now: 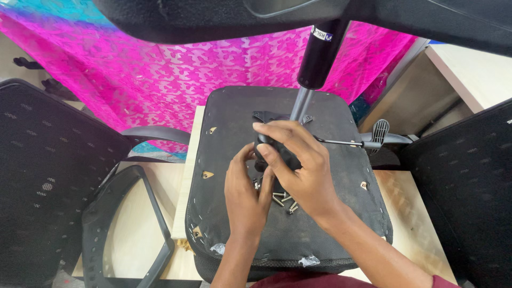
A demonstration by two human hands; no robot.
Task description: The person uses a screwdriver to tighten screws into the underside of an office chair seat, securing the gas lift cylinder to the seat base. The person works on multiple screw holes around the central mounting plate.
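Note:
An upturned black chair seat (325, 213) lies on a pale wooden table. A black metal mechanism plate (264, 116) is mounted at its middle, with a gas-lift cylinder (319, 56) rising from it. My right hand (298, 162) grips a black knob on the mechanism. My left hand (245, 189) touches the same spot from the left, fingers curled against the knob. Several loose screws (282, 201) lie on the seat just below my hands.
A black mesh chair back (48, 176) stands at left, with a black armrest loop (125, 224) lying on the table (405, 208). Another mesh panel (469, 192) is at right. A lever handle (376, 136) sticks out right. Pink patterned cloth (176, 69) hangs behind.

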